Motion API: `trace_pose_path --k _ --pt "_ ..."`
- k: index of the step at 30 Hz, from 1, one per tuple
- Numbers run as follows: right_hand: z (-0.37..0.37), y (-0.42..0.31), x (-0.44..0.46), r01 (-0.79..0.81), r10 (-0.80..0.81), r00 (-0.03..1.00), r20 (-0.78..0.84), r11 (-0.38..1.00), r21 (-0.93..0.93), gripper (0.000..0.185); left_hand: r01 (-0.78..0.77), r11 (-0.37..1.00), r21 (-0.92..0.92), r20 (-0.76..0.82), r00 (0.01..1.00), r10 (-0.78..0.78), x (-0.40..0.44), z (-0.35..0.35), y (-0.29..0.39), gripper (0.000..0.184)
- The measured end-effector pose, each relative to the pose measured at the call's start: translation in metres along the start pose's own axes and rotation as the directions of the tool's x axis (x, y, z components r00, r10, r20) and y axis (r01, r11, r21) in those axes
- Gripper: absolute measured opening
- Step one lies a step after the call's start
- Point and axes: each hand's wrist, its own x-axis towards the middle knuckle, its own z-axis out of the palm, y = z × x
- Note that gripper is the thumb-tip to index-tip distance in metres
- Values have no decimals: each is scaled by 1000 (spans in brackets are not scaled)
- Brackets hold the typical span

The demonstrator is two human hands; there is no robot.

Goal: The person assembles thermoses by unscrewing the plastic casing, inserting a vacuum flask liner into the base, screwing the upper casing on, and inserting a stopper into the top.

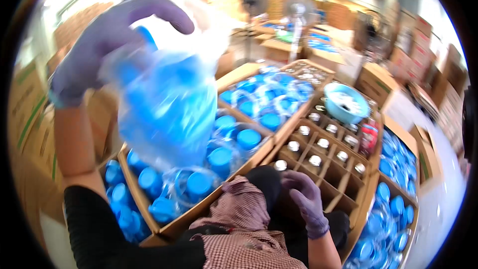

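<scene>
My left hand (99, 35), in a purple glove, is raised at the upper left with its fingers curled round the top of a clear plastic bag (169, 104) of blue items. The bag is blurred and hangs above an open carton (137, 182) of blue-capped clear containers. My right hand (303, 197), also gloved in purple, is low in the middle, beside a divided carton (343, 179) of silver-capped bottles. Its fingers are bent and apart, with nothing seen in them.
A light blue bowl (346, 103) of small pale items rests on the divided carton near a red bottle (368, 137). More cartons of blue-capped containers (383, 224) stand at the right. Fans (255, 2) and stacked boxes are behind.
</scene>
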Motion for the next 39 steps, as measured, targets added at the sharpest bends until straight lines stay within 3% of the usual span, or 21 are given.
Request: trace_pose_path --k 2,3,4,5,6,7,8,9,10,12,13,15,16,17,18,19,22,24,25,28,39 --pt "-6 -21 -2 152 -152 988 -8 988 25 60 -214 964 -159 -81 976 203 33 -2 -2 29" --pt "-15 -32 -6 208 -209 977 -47 978 -27 75 -53 998 -35 -149 988 47 52 15 28 39" --pt "-25 -39 -11 254 -260 963 -73 963 -87 90 4 983 -185 -160 987 -34 67 36 36 54" --pt "-37 -46 -17 303 -307 949 -69 951 -62 88 54 942 -332 -169 979 -116 82 55 44 71" --pt "-47 -53 -23 348 -349 936 -51 937 -29 86 -38 896 -442 -113 994 -14 99 76 49 74" --pt "-54 -51 -32 302 -302 953 -23 953 7 97 -91 966 -243 -54 995 81 114 88 69 77" --pt "-58 -40 -38 249 -261 963 66 956 153 95 -65 934 -352 -73 996 43 126 94 80 62" --pt "-57 -23 -42 142 -155 976 153 986 91 91 -46 888 -457 -91 996 4 139 100 91 47" --pt "-49 -8 -53 28 -35 973 230 999 33 86 289 591 -753 151 950 -272 144 109 100 35" --pt "-34 12 -93 59 -42 991 -124 989 134 76 -6 818 -576 -20 1000 -6 144 142 87 27" --pt "-38 28 -103 -10 22 972 -233 999 51 64 -154 876 -456 -68 988 138 140 155 80 24" --pt "-59 65 -128 -161 -9 848 -531 948 -273 51 -226 863 -452 -224 965 135 129 162 76 23" --pt "-65 69 -139 -274 -62 760 -647 873 -405 46 -257 857 -447 -302 945 126 123 165 74 23" --pt "-71 74 -153 -431 33 877 -479 494 -755 38 -246 861 -444 -353 932 84 116 173 71 22" --pt "-70 68 -160 -353 237 910 -342 8 -935 32 -230 863 -450 -390 920 43 106 181 69 21" --pt "-52 54 -151 -98 509 845 -164 -155 -983 36 -188 881 -434 -411 912 -8 94 190 68 21" --pt "-45 147 -184 70 672 739 44 -11 -998 32 -38 812 -582 -343 917 -202 72 188 83 26" --pt "-47 160 -175 -130 880 458 125 205 -970 49 -83 783 -616 -383 901 -205 63 191 90 24" --pt "-47 162 -173 -186 914 376 150 233 -954 49 -106 775 -623 -416 884 -213 57 193 90 23" --pt "-35 163 -176 -165 916 359 176 248 -954 49 -29 836 -549 -329 926 -184 32 209 75 20" --pt "18 175 -174 -41 858 461 226 275 -961 49 -78 838 -540 -434 879 -198 3 204 76 18"
